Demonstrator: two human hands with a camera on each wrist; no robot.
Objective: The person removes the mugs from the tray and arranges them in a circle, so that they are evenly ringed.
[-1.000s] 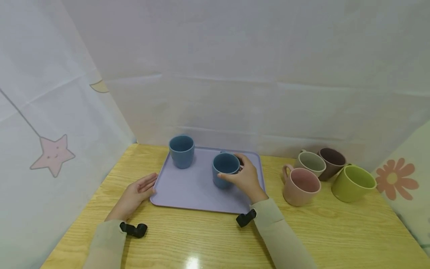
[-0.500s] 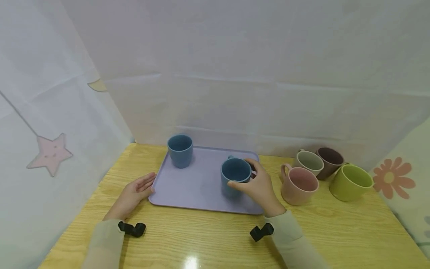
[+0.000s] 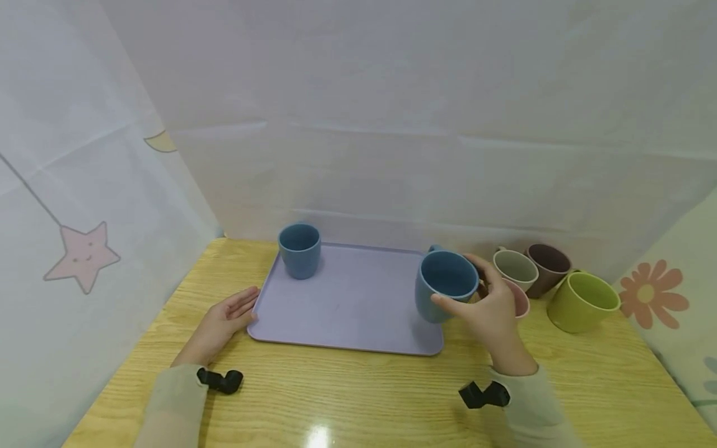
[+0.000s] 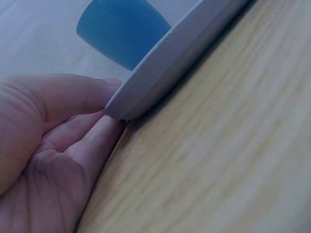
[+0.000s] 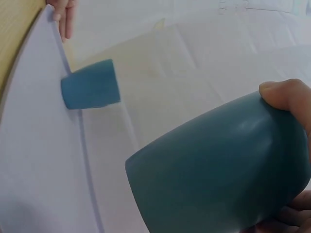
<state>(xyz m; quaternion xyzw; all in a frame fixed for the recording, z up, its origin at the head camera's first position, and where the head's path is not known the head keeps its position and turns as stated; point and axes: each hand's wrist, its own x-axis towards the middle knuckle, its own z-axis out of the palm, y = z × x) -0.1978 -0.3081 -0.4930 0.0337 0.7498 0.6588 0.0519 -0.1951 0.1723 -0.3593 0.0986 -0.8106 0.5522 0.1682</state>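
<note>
My right hand [image 3: 490, 308] holds a blue mug [image 3: 445, 280] by its side, thumb on the near wall and fingers round the far side. The mug is raised over the right end of the lilac tray [image 3: 347, 311], its handle pointing to the back. In the right wrist view the mug [image 5: 218, 165] fills the lower right. At the tray's left edge, my left hand [image 3: 221, 323] holds the rim, thumb above and straight fingers at its underside, as the left wrist view of the hand [image 4: 58, 136] shows. A second blue mug [image 3: 300, 252] stands upright at the tray's back left corner.
To the right of the tray on the wooden table [image 3: 358, 398] stand a pink mug [image 3: 520, 300], partly hidden by my right hand, a pale green mug [image 3: 515, 267], a dark brown mug [image 3: 549, 267] and a lime green mug [image 3: 582, 302]. A white cloth hangs behind.
My right hand has lifted the blue mug off the tray's right half and carried it to the right. It now hides much of the pink mug. My left hand stays at the tray's rim.
</note>
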